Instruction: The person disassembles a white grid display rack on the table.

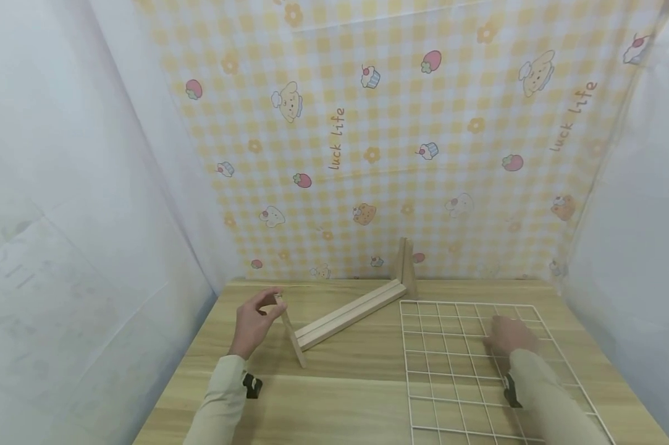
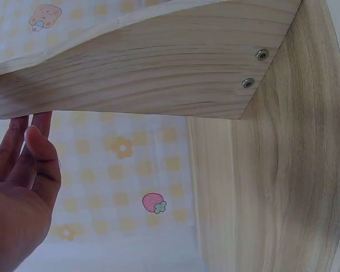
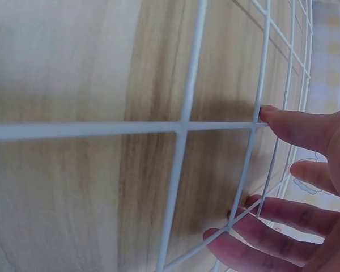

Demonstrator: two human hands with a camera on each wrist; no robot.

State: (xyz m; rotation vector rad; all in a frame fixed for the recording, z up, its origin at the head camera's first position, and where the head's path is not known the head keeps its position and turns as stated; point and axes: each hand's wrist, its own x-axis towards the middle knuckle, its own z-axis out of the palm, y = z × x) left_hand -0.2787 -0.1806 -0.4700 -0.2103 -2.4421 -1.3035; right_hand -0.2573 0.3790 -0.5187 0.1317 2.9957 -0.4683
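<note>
My left hand point(image 1: 252, 321) pinches the upper end of a side board of a wooden stand point(image 1: 351, 314). This side board point(image 2: 136, 73) tapers toward the fingers and carries two metal screws near its wide end, as the left wrist view shows. Two long slats run from it, back and to the right, to a second upright side board point(image 1: 406, 266). On the right lies a white wire grid panel point(image 1: 467, 302), with my right hand point(image 1: 512, 339) over it, blurred in the head view. In the right wrist view the thumb and spread fingertips are right at the grid's wires.
The wood-grain table point(image 1: 334, 402) carries both things. A yellow checked cloth point(image 1: 390, 123) with cartoon prints hangs behind its back edge. White sheets flank it on the left point(image 1: 89, 247) and the right point(image 1: 634, 247).
</note>
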